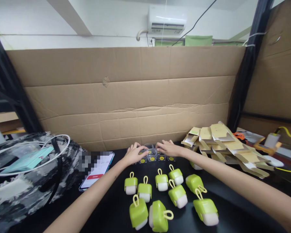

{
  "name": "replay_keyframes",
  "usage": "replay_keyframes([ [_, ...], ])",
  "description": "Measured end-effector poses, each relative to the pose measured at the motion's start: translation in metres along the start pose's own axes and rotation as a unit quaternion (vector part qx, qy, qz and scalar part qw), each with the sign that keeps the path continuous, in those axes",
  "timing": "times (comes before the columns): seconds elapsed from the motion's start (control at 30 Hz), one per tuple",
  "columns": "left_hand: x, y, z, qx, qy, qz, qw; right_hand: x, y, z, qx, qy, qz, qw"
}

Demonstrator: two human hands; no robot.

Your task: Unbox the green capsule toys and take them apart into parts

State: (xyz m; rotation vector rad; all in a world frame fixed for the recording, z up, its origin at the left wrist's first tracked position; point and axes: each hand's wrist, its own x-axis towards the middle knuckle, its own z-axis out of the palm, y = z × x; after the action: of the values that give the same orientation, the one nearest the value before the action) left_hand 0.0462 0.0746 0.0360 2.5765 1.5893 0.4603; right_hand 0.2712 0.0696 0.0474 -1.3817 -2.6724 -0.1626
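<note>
At the back of the black table stands a cluster of small clear plastic boxes [152,158] with round yellow stickers marked with a dark H. My left hand [135,154] rests at the cluster's left end, fingers spread and touching the boxes. Over the right end lies my right hand [168,148], its fingers stretched out onto the boxes. Neither hand is wrapped round a box. In front, between my forearms, are several lime-green and white cube-shaped pieces with yellow loops, among them one upright green piece [161,178] and one tipped green piece [158,216].
A pile of flattened cardboard boxes [218,139] lies at the back right. On the left, a phone [99,171] lies beside a black-and-white cloth [19,194] with a white cable [68,142] on it. A cardboard wall [135,97] closes off the back.
</note>
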Motion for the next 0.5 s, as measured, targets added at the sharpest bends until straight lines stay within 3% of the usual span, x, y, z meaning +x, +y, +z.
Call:
replay_keyframes([
  [0.2,0.0,-0.005,-0.007,-0.004,-0.027,0.009,1.0,-0.004,0.015,-0.017,0.002,0.015,0.017,1.0],
  [0.33,0.001,-0.003,-0.009,-0.001,-0.022,-0.018,1.0,-0.014,0.029,-0.028,0.0,-0.023,0.005,1.0],
  [0.5,0.0,0.0,-0.02,0.021,0.001,-0.015,1.0,-0.018,0.034,-0.024,-0.009,-0.059,-0.015,0.998],
])
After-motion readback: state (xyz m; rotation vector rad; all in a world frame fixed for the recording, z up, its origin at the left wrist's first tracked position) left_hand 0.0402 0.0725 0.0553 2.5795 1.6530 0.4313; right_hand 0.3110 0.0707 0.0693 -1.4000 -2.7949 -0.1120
